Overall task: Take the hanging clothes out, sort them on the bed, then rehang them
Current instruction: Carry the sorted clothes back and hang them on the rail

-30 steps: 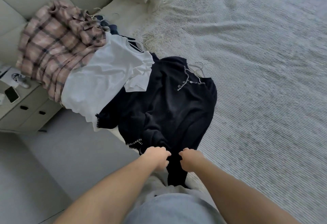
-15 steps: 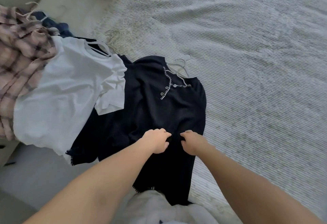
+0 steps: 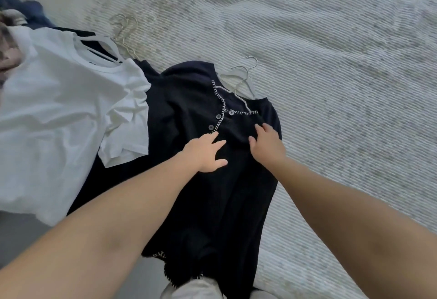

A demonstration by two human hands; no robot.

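A black buttoned top [image 3: 208, 180] lies flat on a ribbed bedspread [image 3: 331, 86], a metal hanger [image 3: 243, 81] inside its neckline. Both hands rest on its chest, just below the buttons: the left hand [image 3: 203, 154] with fingers spread and flat, the right hand [image 3: 267, 145] with fingers loosely extended, pressing the cloth. A white T-shirt [image 3: 59, 114], also hangered, overlaps the black top's far sleeve. Risks: sliding palms could bunch the fabric, push the hanger out of the neck, or drag the T-shirt. The hem appears to overhang the bed edge, though blur hides this, so the top could slip off.
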